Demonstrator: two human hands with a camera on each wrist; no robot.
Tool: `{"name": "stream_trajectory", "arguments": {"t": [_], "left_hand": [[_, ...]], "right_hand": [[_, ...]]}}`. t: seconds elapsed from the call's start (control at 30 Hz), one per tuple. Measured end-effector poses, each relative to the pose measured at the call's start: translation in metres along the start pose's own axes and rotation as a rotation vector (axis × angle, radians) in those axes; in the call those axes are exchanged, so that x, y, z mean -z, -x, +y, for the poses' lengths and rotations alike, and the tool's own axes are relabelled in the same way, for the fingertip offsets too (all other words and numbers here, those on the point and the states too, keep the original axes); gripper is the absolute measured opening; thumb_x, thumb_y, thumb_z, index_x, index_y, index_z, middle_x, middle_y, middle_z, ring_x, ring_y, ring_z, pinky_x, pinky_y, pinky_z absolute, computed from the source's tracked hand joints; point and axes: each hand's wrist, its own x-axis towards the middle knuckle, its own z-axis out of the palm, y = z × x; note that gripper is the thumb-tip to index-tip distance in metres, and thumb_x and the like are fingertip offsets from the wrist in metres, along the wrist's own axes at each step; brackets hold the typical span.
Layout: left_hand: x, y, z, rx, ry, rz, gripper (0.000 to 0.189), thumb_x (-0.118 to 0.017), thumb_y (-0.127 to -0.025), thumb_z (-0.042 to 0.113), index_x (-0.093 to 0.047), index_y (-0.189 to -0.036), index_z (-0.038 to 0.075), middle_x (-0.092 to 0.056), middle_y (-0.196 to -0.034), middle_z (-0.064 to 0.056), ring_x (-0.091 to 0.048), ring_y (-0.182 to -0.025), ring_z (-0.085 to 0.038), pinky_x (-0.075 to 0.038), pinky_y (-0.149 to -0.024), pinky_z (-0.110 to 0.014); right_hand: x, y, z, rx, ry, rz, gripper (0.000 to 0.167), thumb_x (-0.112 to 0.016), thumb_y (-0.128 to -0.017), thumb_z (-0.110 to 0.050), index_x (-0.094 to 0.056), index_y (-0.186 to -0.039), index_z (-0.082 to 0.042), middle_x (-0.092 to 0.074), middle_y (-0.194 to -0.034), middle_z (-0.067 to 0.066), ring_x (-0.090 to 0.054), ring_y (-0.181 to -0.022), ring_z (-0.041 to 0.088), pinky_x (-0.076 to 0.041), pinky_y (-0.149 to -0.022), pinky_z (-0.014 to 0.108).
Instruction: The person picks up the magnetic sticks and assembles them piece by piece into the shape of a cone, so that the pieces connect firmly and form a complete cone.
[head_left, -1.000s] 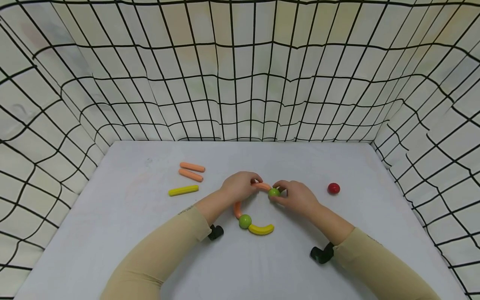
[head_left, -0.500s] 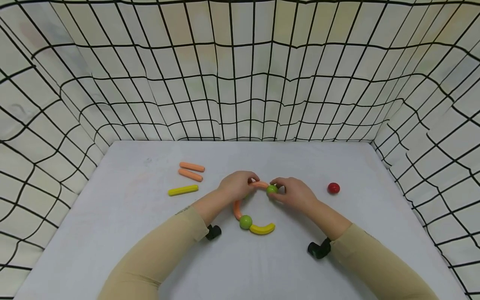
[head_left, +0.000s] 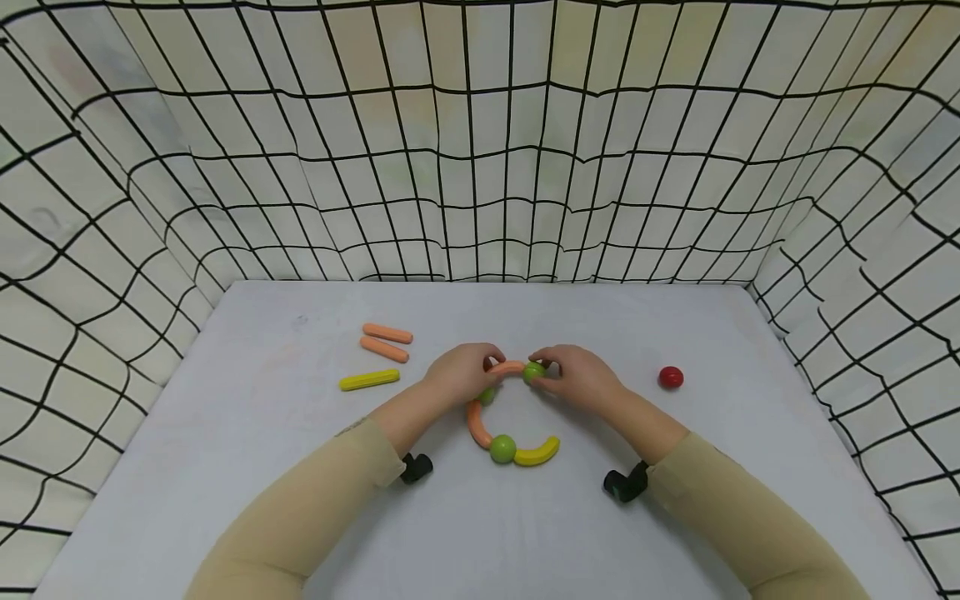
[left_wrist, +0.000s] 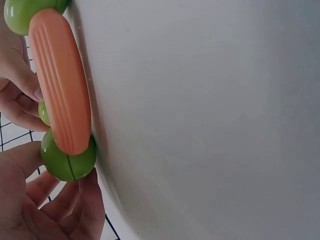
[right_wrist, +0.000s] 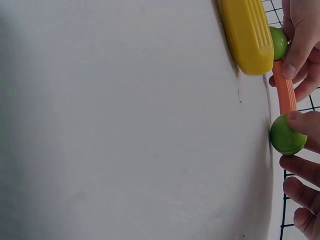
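My left hand (head_left: 461, 372) grips the left end of a curved orange stick (head_left: 510, 367). At that stick's other end, my right hand (head_left: 581, 381) pinches a green ball (right_wrist: 288, 136) between thumb and fingers. A second green ball (left_wrist: 69, 159) sits at my left fingertips, partly covered in the head view. From it a second curved orange stick (left_wrist: 61, 82) runs down to a third green ball (head_left: 503, 449). A curved yellow stick (head_left: 537, 452) joins that ball and ends free on the right. Together they form an arc with its gap on the right.
Left of my hands on the white table (head_left: 300, 467) lie two straight orange sticks (head_left: 386, 342) and a straight yellow stick (head_left: 369, 380). A red ball (head_left: 671, 377) sits to the right. Black netting (head_left: 480, 179) over pale walls borders the back and sides.
Both hands have shifted left with the held orange stick and green ball. The lower green ball and curved yellow stick have swung right. The green ball beside my left hand has come into sight.
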Motion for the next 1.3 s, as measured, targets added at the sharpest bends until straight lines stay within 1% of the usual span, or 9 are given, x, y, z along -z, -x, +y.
{"name": "stream_trajectory", "arguments": {"t": [0.2,0.4,0.57,0.8,0.9,1.0,1.1,1.2,1.3], "left_hand": [[0.002,0.007,-0.004,0.021,0.008,-0.007,0.037,-0.063,-0.097,0.043,-0.065,-0.122,0.017,-0.065,-0.096,0.001,-0.058,-0.076,-0.015,-0.047,-0.066,-0.031],[0.001,0.014,-0.008,0.033,0.020,0.002,0.037,-0.061,-0.098,0.044,-0.065,-0.123,0.017,-0.065,-0.095,0.000,-0.058,-0.071,-0.015,-0.046,-0.062,-0.031],[-0.001,0.020,-0.008,0.036,0.032,-0.001,0.031,-0.064,-0.097,0.036,-0.064,-0.123,0.019,-0.064,-0.092,0.002,-0.057,-0.067,-0.014,-0.046,-0.060,-0.030],[-0.002,0.024,-0.008,0.027,0.045,0.005,0.031,-0.065,-0.096,0.035,-0.063,-0.124,0.020,-0.063,-0.091,0.003,-0.056,-0.068,-0.014,-0.045,-0.060,-0.030],[-0.002,0.024,-0.008,0.029,0.054,0.001,0.032,-0.065,-0.097,0.036,-0.063,-0.124,0.020,-0.063,-0.092,0.003,-0.057,-0.068,-0.014,-0.045,-0.060,-0.030],[-0.002,0.024,-0.009,0.026,0.060,-0.003,0.035,-0.063,-0.097,0.039,-0.062,-0.126,0.020,-0.064,-0.095,0.001,-0.057,-0.069,-0.014,-0.045,-0.061,-0.031],[-0.002,0.021,-0.010,0.024,0.058,0.001,0.039,-0.060,-0.098,0.044,-0.062,-0.128,0.019,-0.065,-0.099,0.000,-0.057,-0.071,-0.014,-0.045,-0.062,-0.031],[-0.002,0.018,-0.011,0.034,0.056,-0.002,0.042,-0.060,-0.097,0.046,-0.061,-0.130,0.020,-0.066,-0.103,0.000,-0.058,-0.074,-0.014,-0.046,-0.064,-0.031],[-0.001,0.015,-0.012,0.051,0.063,-0.015,0.043,-0.062,-0.096,0.044,-0.060,-0.131,0.020,-0.066,-0.105,0.001,-0.058,-0.077,-0.014,-0.046,-0.067,-0.032]], "right_hand": [[0.001,-0.005,-0.005,0.023,0.010,-0.018,0.041,-0.074,-0.090,-0.031,-0.067,-0.128,-0.018,-0.067,-0.113,0.000,-0.060,-0.101,0.018,-0.049,-0.090,0.041],[0.002,-0.010,-0.010,0.041,0.034,-0.046,0.039,-0.074,-0.091,-0.027,-0.067,-0.128,-0.018,-0.068,-0.114,-0.001,-0.060,-0.108,0.019,-0.047,-0.097,0.042],[0.002,-0.012,-0.014,0.043,0.037,-0.062,0.039,-0.073,-0.091,-0.026,-0.067,-0.129,-0.019,-0.067,-0.118,0.000,-0.059,-0.112,0.020,-0.046,-0.099,0.043],[0.002,-0.012,-0.015,0.053,0.036,-0.052,0.040,-0.073,-0.092,-0.027,-0.066,-0.130,-0.019,-0.067,-0.119,0.001,-0.059,-0.113,0.021,-0.046,-0.099,0.042],[0.004,-0.009,-0.013,0.053,0.023,-0.049,0.041,-0.073,-0.091,-0.027,-0.066,-0.131,-0.020,-0.067,-0.116,0.001,-0.060,-0.107,0.021,-0.048,-0.095,0.041],[0.008,-0.003,-0.010,0.049,0.012,-0.046,0.041,-0.073,-0.091,-0.028,-0.066,-0.131,-0.022,-0.067,-0.113,0.000,-0.058,-0.097,0.019,-0.050,-0.086,0.038],[0.012,0.002,-0.006,0.045,-0.003,-0.049,0.038,-0.073,-0.091,-0.030,-0.067,-0.129,-0.023,-0.066,-0.110,-0.002,-0.055,-0.089,0.018,-0.049,-0.077,0.034],[0.015,0.008,0.000,0.054,-0.020,-0.068,0.036,-0.073,-0.092,-0.030,-0.068,-0.127,-0.023,-0.066,-0.109,-0.004,-0.053,-0.086,0.016,-0.047,-0.073,0.030],[0.017,0.015,0.007,0.069,-0.039,-0.090,0.034,-0.074,-0.091,-0.030,-0.070,-0.124,-0.022,-0.067,-0.108,-0.006,-0.053,-0.084,0.015,-0.047,-0.072,0.030]]}}
